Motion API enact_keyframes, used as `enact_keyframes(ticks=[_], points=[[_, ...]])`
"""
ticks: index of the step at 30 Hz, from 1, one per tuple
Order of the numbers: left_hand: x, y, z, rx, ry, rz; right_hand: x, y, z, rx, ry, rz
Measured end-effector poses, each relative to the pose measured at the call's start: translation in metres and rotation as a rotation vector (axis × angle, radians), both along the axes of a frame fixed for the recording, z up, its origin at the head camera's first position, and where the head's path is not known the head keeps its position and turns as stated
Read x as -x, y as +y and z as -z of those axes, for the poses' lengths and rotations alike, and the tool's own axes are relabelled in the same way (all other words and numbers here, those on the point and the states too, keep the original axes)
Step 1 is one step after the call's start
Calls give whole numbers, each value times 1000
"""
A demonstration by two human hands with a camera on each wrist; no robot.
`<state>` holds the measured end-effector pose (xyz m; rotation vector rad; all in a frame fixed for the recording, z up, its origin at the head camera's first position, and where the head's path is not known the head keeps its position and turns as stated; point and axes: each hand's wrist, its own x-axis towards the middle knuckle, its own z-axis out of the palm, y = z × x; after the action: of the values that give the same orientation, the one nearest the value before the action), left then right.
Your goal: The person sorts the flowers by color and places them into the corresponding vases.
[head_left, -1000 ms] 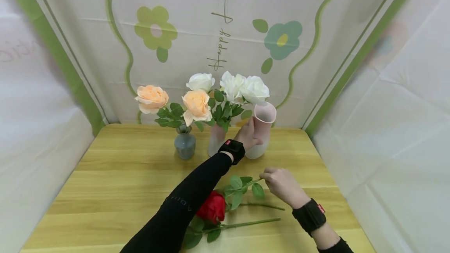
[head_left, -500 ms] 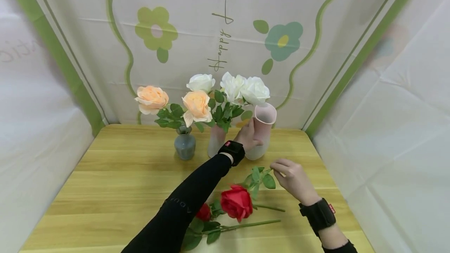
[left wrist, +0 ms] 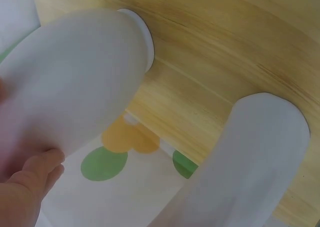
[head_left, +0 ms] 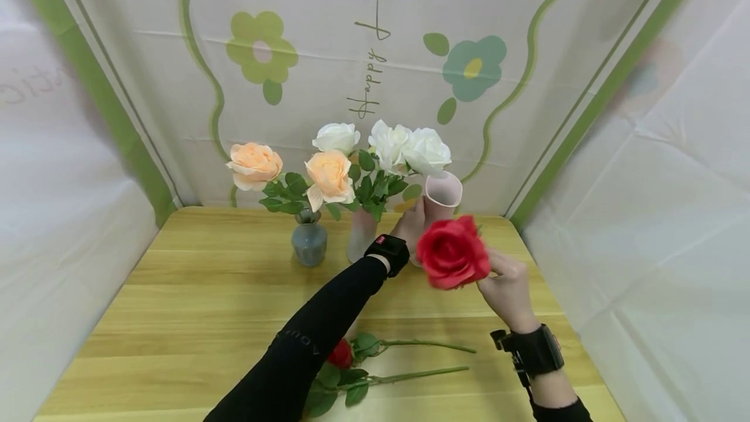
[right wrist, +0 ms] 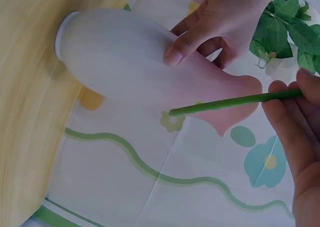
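Note:
My left hand [head_left: 409,226] holds the tall pink-and-white vase [head_left: 438,206] by its upper side, thumb on the front in the right wrist view. The vase [right wrist: 120,62] stands upright on the table with its mouth facing up. My right hand [head_left: 508,286] pinches the green stem of a red rose [head_left: 453,254], whose bloom overlaps the vase in the head view. In the right wrist view the bare stem [right wrist: 220,105] passes in front of the vase's pink neck, its cut end pointing toward the vase body. The left wrist view shows my left fingers [left wrist: 42,169] against the vase.
A second pink-and-white vase [head_left: 362,236] with white roses [head_left: 389,146] stands just left. Beside it a blue-grey vase [head_left: 308,243] holds peach roses [head_left: 329,176]. More stems [head_left: 422,374] and a red rose [head_left: 340,353] lie near the front, partly under my left sleeve [head_left: 310,331].
My right hand has lifted the red rose off the table by its stem. The bloom has swung up and right, in front of the vase. My left hand stays on the vase.

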<state>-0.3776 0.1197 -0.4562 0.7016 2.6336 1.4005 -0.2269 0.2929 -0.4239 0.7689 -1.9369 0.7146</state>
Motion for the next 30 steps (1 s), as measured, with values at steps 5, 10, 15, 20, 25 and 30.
enact_keyframes(ticks=[5,10,15,20,25,30], points=[[-2,-1,0,35,136,35,-5,-14,-17,119,-34,-34],[-9,-3,-6,19,122,36,-7,-19,-22,291,-163,-110],[-8,-3,-7,10,111,33,33,17,29,438,-192,-337],[-8,-3,-9,8,85,38,27,7,6,516,-180,-353],[-10,-4,-11,27,100,43,6,-20,-45,518,-133,-177],[-11,-4,-9,50,152,46,5,-28,-57,606,-121,-135]])
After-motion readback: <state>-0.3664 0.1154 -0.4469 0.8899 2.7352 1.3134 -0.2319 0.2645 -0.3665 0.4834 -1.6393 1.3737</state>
